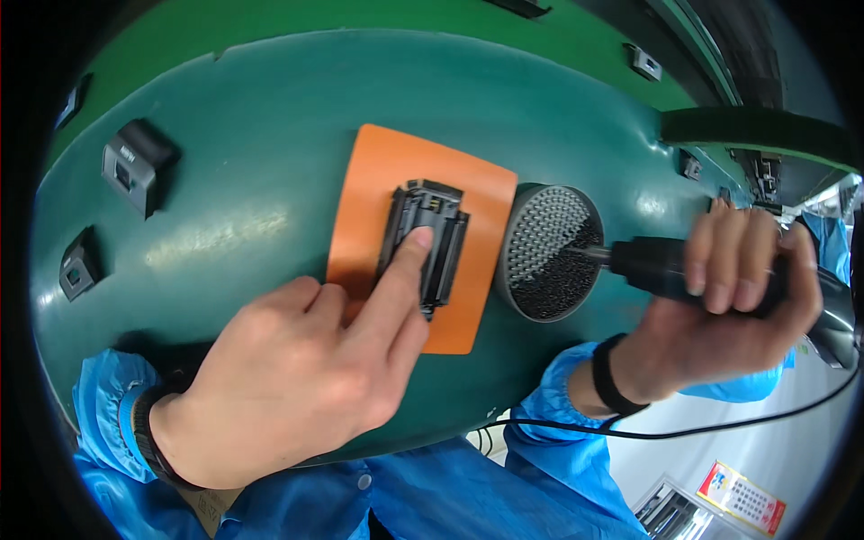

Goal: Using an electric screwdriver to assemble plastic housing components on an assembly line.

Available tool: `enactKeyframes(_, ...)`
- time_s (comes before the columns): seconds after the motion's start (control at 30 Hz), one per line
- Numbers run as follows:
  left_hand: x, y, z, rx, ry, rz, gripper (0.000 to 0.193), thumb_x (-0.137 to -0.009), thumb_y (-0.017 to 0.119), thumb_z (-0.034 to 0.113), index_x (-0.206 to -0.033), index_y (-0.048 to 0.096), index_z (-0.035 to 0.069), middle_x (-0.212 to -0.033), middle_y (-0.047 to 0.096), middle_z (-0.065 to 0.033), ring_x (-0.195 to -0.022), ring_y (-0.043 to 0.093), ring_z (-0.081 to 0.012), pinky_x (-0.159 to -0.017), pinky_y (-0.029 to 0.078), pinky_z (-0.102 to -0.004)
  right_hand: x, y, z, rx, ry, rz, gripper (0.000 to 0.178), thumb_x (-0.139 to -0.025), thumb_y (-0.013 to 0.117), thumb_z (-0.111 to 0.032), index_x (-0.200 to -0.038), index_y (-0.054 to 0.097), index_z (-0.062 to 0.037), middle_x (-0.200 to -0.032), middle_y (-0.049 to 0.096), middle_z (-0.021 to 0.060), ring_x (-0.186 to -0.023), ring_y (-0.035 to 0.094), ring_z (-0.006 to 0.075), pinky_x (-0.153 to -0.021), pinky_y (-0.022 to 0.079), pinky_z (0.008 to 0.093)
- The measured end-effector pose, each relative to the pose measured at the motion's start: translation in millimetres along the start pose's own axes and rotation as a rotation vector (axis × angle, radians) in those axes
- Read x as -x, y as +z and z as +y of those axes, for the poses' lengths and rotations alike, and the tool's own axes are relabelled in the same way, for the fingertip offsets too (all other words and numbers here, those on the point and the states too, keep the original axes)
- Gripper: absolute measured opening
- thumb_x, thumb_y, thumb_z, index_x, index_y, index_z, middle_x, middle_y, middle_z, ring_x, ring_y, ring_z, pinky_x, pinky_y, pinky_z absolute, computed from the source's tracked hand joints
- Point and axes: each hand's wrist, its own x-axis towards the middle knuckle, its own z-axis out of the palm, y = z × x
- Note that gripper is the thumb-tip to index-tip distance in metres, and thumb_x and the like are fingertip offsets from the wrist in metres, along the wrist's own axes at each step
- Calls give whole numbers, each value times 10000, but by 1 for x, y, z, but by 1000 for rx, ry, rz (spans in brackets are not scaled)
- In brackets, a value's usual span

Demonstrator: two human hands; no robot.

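Note:
A black plastic housing [438,216] with slots and a few metal contacts lies on an orange mat [490,193]. My left hand [310,369] holds it down on the mat, index finger stretched along its top and the other fingers curled at its near end; the thumb's grip is partly hidden. In my right hand [733,279] is a black electric screwdriver [652,263], fingers wrapped round its body. Its bit points left into a round grey dish [516,301], over the small dark screws [553,283] heaped there. Slight motion blur softens the right hand.
Two black-and-grey device housings, one larger [137,166] and one smaller [79,265], sit at the left of the green table [243,108]. A black cable [684,432] runs below my right forearm. A dark curved bar [765,135] crosses the far right.

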Motion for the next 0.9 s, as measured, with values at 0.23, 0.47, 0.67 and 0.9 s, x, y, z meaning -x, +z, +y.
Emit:
enactKeyframes(0.23, 4, 7, -1, -3, -7, 73, 203, -748, 658, 71, -925, 727, 0, -1297, 664, -192, -546, 505, -113, -548, 457, -231, -13, 42, 15, -67, 39, -279, 270, -1012, 412, -225, -936, 575, -23, -622, 443, -12, -503, 415, 93, -524, 379, 280)
enactKeyframes(0.47, 5, 11, -3, 33, -6, 75, 160, -762, 647, 89, -880, 716, 6, -1277, 674, -195, -539, 499, -117, -546, 454, -226, -10, 48, 39, -73, 46, -287, 266, -1012, 407, -236, -958, 588, -50, -612, 434, -22, -489, 415, 97, -493, 384, 282)
enactKeyframes(0.67, 6, 11, -4, 17, -2, 77, 151, -770, 645, 92, -879, 715, 13, -1270, 679, -189, -532, 490, -115, -546, 450, -222, -9, 49, 42, -70, 53, -268, 259, -1004, 413, -222, -950, 593, -44, -606, 424, -23, -483, 407, 96, -492, 381, 283)
enactKeyframes(0.9, 6, 12, -3, 8, -4, 71, 153, -772, 641, 95, -879, 713, 15, -1264, 683, -184, -525, 484, -112, -544, 449, -220, -5, 50, 42, -52, 54, -277, 237, -1002, 419, -231, -890, 557, -74, -597, 417, -23, -482, 408, 95, -488, 374, 280)
